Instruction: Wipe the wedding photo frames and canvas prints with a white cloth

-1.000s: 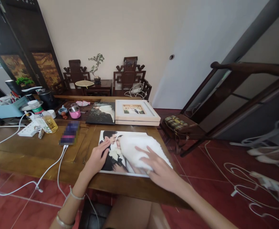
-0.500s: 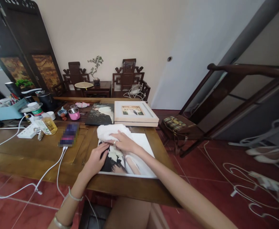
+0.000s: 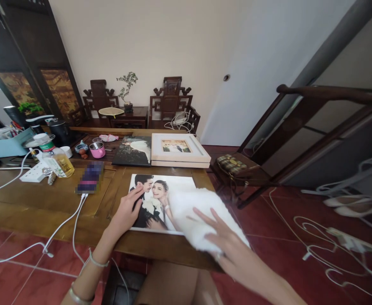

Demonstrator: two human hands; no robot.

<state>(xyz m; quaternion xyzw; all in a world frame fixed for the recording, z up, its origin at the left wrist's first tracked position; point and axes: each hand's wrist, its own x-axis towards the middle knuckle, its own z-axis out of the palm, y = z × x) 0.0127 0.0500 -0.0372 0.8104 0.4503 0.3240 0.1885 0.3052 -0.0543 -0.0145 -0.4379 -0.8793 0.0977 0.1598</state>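
A photo panel (image 3: 155,214) with a picture of a couple lies flat near the table's front edge. My left hand (image 3: 127,209) rests on its left side, fingers stretched out and touching the picture. In my right hand (image 3: 222,239) is a fluffy white cloth (image 3: 201,212), spread over the panel's right part and past the table edge. The fingers of that hand lie apart on top of the cloth and are a little blurred. The cloth hides the panel's lower right corner.
Behind the panel lie a pale framed picture (image 3: 181,152) and a dark photo panel (image 3: 133,151). To the left are a phone (image 3: 89,178) with white cables, a bottle (image 3: 60,163), a pink cup (image 3: 97,149) and a power strip (image 3: 33,173). A chair holding a bag (image 3: 233,165) stands right.
My right hand has moved right and toward me with the cloth, from the panel's upper left to its right edge. More of the picture shows. The left hand stays almost in place.
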